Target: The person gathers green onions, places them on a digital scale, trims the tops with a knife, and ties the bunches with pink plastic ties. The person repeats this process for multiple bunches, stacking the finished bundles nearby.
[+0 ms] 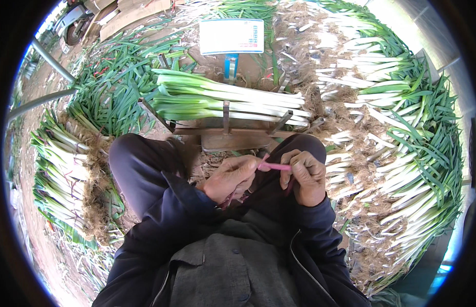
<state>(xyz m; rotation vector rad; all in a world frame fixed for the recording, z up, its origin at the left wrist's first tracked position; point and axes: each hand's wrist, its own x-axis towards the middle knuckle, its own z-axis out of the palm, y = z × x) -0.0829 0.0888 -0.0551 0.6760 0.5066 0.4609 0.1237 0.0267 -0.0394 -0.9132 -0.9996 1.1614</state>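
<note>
Between my two hands a pink tie strip is stretched across my lap. My left hand pinches one end between thumb and forefinger, and more of the strip shows below its curled fingers. My right hand grips the other end, close to my right knee. In front of my knees, trimmed leeks lie sideways on a metal rack, white ends to the right and cut green leaves to the left. Neither hand touches them.
A scale's display panel stands on a blue post behind the rack. Tied leek bundles lie at left, beside a heap of cut leaves. Loose rooted leeks line the right side. Metal pipes and cardboard are at upper left.
</note>
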